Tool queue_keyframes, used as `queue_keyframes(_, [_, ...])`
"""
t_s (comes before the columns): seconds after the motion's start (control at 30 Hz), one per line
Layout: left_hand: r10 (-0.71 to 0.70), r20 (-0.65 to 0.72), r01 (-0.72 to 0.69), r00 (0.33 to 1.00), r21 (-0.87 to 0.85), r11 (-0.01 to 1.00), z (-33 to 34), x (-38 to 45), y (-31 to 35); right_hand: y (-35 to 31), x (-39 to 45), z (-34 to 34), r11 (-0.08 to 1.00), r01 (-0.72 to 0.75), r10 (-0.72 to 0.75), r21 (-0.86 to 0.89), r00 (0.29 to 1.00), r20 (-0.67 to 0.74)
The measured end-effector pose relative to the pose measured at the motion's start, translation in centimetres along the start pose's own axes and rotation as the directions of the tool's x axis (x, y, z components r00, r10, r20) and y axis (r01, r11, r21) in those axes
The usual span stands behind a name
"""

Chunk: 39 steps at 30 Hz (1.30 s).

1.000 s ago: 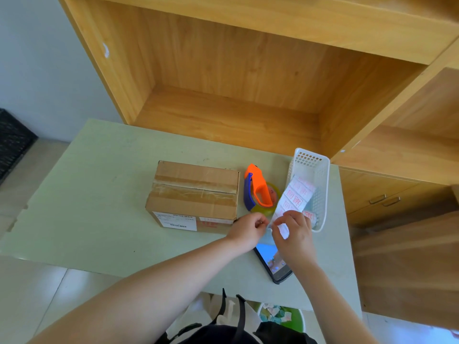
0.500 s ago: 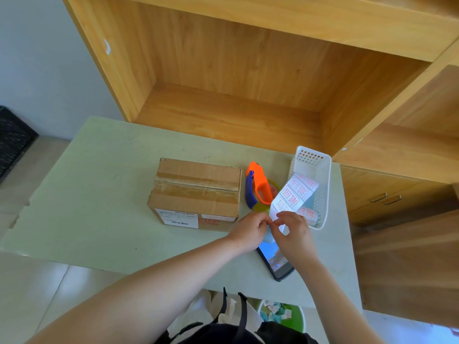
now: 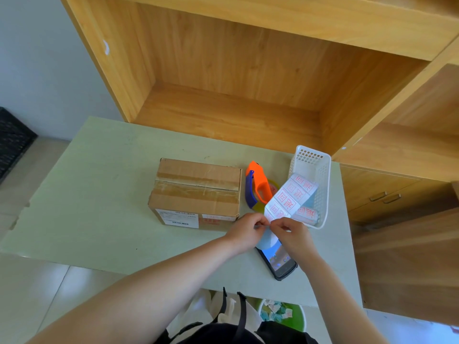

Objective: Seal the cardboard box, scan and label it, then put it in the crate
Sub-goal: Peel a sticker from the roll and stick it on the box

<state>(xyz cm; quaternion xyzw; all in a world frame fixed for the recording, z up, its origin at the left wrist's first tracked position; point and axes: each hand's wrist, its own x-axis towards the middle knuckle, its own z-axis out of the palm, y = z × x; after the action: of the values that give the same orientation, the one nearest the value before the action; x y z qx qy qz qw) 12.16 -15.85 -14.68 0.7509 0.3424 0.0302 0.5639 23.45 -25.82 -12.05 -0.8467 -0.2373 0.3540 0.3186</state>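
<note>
A taped cardboard box (image 3: 196,192) with a white barcode label on its near side sits in the middle of the pale table (image 3: 87,194). Just right of it, my left hand (image 3: 244,230) and my right hand (image 3: 293,234) meet and pinch the lower end of a strip of white stickers with red print (image 3: 288,197). The strip runs up and right into a white plastic basket (image 3: 319,170). A dark handheld scanner with a lit screen (image 3: 278,263) lies under my hands near the table's front edge.
An orange and blue tape dispenser (image 3: 257,186) stands between the box and the basket. A wooden shelf unit (image 3: 223,95) rises behind the table. A green bin with paper scraps (image 3: 283,315) is on the floor below. A dark crate (image 3: 12,142) shows at the left edge.
My hands have drawn closer together on the sticker strip's lower end, and the strip has bent a little lower. The box has not moved.
</note>
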Motion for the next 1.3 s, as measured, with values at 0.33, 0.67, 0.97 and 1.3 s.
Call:
queue_keyframes(0.33, [-0.090, 0.029, 0.092, 0.996, -0.062, 0.994, 0.2, -0.2, -0.1, -0.4, -0.1, -0.6, 0.994, -0.095, 0.091, -0.051, 0.993, -0.077])
queue_keyframes(0.67, [-0.183, 0.055, 0.189, 0.982, -0.116, 0.975, -0.1, -0.4, -0.1, 1.3, 0.1, -4.3, 0.925, -0.242, 0.317, 0.292, 0.917, -0.242])
queue_keyframes(0.97, [-0.243, 0.043, 0.245, 0.969, -0.050, 0.968, -0.2, -0.7, -0.1, 1.7, -0.4, -6.8, 0.844, -0.204, 0.404, 0.496, 0.850, -0.337])
queue_keyframes(1.3, [0.037, 0.005, -0.036, 0.999, 0.339, 0.940, -0.5, -1.4, 0.2, -0.2, -1.1, -5.5, 0.706, -0.188, 0.396, 0.683, 0.904, -0.160])
